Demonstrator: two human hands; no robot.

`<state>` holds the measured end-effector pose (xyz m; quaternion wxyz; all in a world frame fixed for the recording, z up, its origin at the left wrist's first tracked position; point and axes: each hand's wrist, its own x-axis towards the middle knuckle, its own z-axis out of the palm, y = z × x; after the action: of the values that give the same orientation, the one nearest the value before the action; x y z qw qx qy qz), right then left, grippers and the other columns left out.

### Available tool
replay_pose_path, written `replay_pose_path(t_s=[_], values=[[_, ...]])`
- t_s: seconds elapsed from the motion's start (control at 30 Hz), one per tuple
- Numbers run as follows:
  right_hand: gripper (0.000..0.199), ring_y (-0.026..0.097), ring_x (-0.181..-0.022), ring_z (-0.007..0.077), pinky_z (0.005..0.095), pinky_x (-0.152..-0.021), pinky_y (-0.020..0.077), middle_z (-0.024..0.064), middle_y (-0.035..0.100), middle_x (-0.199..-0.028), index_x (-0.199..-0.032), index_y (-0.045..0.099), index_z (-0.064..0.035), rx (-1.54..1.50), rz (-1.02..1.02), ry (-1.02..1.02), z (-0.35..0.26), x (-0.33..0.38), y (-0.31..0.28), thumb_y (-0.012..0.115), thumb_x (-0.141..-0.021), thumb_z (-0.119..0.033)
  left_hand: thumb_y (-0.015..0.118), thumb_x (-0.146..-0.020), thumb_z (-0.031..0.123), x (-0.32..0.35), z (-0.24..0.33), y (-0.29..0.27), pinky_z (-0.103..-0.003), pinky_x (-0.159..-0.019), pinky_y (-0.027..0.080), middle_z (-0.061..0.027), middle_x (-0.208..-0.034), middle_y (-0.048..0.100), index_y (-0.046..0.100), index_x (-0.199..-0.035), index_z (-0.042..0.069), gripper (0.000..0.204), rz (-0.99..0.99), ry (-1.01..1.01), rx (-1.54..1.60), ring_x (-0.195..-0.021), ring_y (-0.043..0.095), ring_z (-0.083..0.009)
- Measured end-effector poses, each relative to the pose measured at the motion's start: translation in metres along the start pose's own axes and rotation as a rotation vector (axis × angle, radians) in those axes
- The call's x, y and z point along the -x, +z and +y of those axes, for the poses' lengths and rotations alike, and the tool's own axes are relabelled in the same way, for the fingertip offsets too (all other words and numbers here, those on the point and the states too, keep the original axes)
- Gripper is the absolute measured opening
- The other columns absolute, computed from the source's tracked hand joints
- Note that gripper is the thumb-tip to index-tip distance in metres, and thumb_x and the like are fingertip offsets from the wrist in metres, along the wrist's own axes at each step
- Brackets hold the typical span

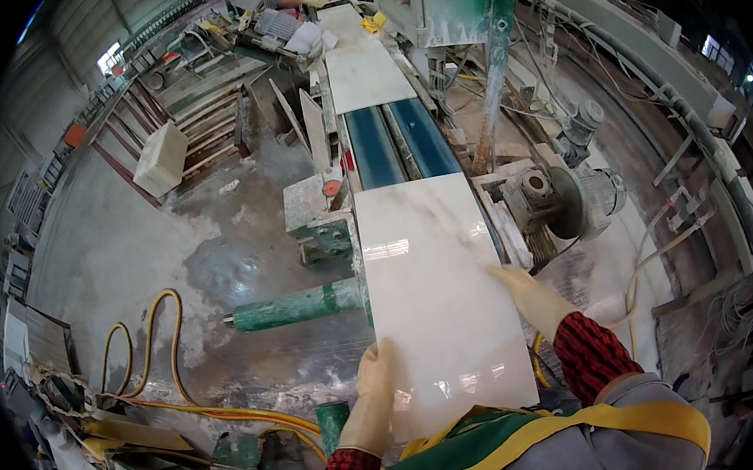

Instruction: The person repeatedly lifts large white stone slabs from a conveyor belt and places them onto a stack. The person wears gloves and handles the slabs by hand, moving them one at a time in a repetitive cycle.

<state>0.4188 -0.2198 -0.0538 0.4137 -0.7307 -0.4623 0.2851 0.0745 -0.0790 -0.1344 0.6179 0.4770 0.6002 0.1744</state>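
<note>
Well to the left of the polished white slab point(446, 309), a yellow hose point(178, 342) makes loops on the wet floor. Also to its left, but farther from the person, a pale block point(161, 159) rests on a rack of bars. Nearer to the slab, on the same side, a green cylinder point(298, 306) points away from it.

Next comes the left hand point(374, 386), gloved, at the slab's left long edge near the close end. It is kept narrow, fingers together along the edge; I cannot tell if some fingers curl underneath.

The slab itself lies flat on the conveyor line, in front of the person. Just beyond it two dark blue belts point(376, 145) are visible, and beyond these another pale slab point(370, 76). I judge the near slab to be stiff, rather heavy and brittle at the corners; its glossy face is probably slippery, so both long edges seem a better hold than the top.

The right hand point(525, 298), also gloved, touches the slab's right edge, farther along than the left one. Its fingers look extended; I cannot tell if it really grips. To the right of the slab stands a grey motor point(605, 201).
</note>
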Motion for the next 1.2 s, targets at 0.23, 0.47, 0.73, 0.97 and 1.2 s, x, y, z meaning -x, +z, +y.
replay_pose_path(t_s=[0.23,0.47,0.73,0.97,1.2], values=[[0.048,0.071,-0.112,0.0187,0.0368,-0.094,0.0571,0.0106,0.077,-0.124,-0.139,0.069,0.0042,-0.482,-0.32,0.9,0.021,0.102,-0.003,0.076,-0.104,-0.027,0.068,-0.103,0.056,0.047,-0.049,-0.064,-0.035,-0.074,0.054,-0.0087,-0.103,0.079,0.073,-0.127,-0.002,0.063,-0.531,-0.133,-0.127,-0.087,0.071,-0.0187],[0.053,0.07,-0.108,0.0221,0.0371,-0.095,0.0558,0.0108,0.076,-0.124,-0.139,0.067,0.0033,-0.573,-0.015,0.722,0.06,0.02,0.012,0.082,-0.099,-0.029,0.073,-0.103,0.05,0.002,0.046,-0.016,-0.03,-0.081,0.057,-0.0089,-0.105,0.08,0.073,-0.117,-0.001,0.054,-0.21,-0.161,-0.097,-0.083,0.075,-0.0175],[0.055,0.074,-0.088,0.0265,0.0376,-0.082,0.0629,0.0174,0.075,-0.108,-0.131,0.067,0.004,-0.539,0.282,0.809,0.055,-0.013,0.001,0.073,-0.105,-0.044,0.064,-0.11,0.053,-0.036,0.059,0.021,-0.033,-0.088,0.062,-0.0131,-0.111,0.08,0.071,-0.119,0.001,0.052,-0.14,-0.119,0.312,-0.099,0.077,-0.0211],[0.062,0.073,-0.068,0.026,0.0368,-0.069,0.0651,0.0205,0.08,-0.093,-0.111,0.075,0.0066,-0.729,0.176,0.942,0.044,-0.031,0.04,0.045,-0.118,-0.047,0.057,-0.115,0.041,-0.048,0.063,0.044,-0.034,-0.083,0.064,-0.0173,-0.112,0.082,0.072,-0.12,-0.008,0.051,-0.341,-0.075,0.293,-0.093,0.077,-0.0215],[0.062,0.067,-0.061,0.02,0.0315,-0.059,0.0598,0.0179,0.078,-0.086,-0.105,0.075,0.0078,-0.706,0.226,0.827,0.056,-0.063,0.045,0.044,-0.118,-0.045,0.058,-0.114,0.029,-0.072,0.093,0.059,-0.027,-0.072,0.064,-0.0171,-0.104,0.082,0.073,-0.112,-0.006,0.038,-0.24,-0.059,0.308,-0.08,0.076,-0.019]])
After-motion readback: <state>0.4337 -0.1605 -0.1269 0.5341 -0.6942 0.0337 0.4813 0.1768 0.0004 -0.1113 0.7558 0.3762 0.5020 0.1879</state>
